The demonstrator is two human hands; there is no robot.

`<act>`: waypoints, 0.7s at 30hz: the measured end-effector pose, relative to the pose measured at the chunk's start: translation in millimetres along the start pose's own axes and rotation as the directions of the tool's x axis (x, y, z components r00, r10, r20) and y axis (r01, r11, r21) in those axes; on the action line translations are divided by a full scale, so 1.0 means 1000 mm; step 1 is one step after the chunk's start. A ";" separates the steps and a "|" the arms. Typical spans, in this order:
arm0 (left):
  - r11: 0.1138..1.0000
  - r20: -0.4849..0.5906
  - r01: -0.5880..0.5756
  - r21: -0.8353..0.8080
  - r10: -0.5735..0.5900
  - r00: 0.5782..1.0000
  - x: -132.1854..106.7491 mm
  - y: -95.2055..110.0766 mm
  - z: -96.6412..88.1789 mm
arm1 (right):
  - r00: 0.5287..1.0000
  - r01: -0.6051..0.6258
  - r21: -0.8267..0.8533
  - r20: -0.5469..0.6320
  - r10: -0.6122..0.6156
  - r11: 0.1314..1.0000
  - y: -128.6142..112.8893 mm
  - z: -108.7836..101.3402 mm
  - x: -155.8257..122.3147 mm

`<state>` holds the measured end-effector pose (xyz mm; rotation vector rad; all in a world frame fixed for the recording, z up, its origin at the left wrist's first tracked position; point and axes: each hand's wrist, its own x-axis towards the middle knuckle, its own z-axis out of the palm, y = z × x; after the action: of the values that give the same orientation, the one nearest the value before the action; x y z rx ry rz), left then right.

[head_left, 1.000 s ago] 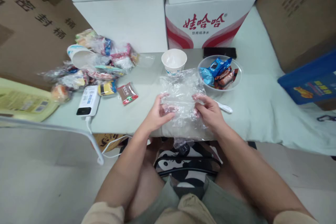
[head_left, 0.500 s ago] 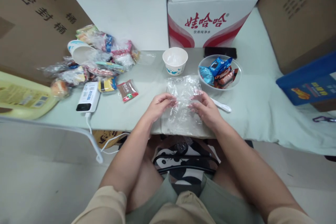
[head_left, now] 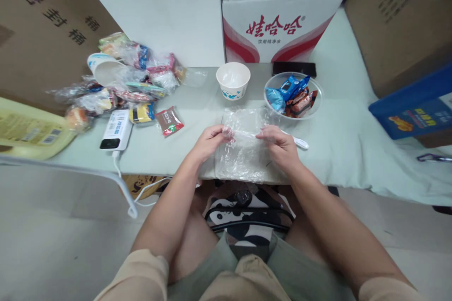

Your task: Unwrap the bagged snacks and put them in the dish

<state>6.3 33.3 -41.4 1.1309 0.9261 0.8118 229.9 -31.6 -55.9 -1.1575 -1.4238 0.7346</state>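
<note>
A crumpled clear plastic bag lies on the cloth near the table's front edge. My left hand pinches its left side between thumb and fingers. On the other side, my right hand grips the plastic with fingers closed, and the film stretches between the two. Behind the bag stands a paper cup with a blue pattern, upright. Beyond my right hand, a clear round bowl holds several blue and brown wrapped snacks. A white-handled utensil sticks out from behind my right hand; its other end is hidden.
On the left are a brown snack packet, a white power bank with a cable, and a heap of packaged snacks with a tipped paper cup. White cartons line the back. A dark phone lies behind the bowl.
My right hand has gone from spread fingers to a closed grip on the plastic. The bag's upper part is pulled straighter between my hands. The view has shifted slightly.
</note>
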 end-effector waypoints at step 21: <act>0.996 0.007 -0.077 -0.044 0.078 0.997 -0.003 0.001 -0.007 | 0.997 0.075 -0.212 0.049 -0.066 0.974 -0.003 -0.008 -0.017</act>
<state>-1.1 33.4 -40.9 1.1370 0.8578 0.8858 235.4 -49.5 -57.7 -1.2545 -1.6010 0.5686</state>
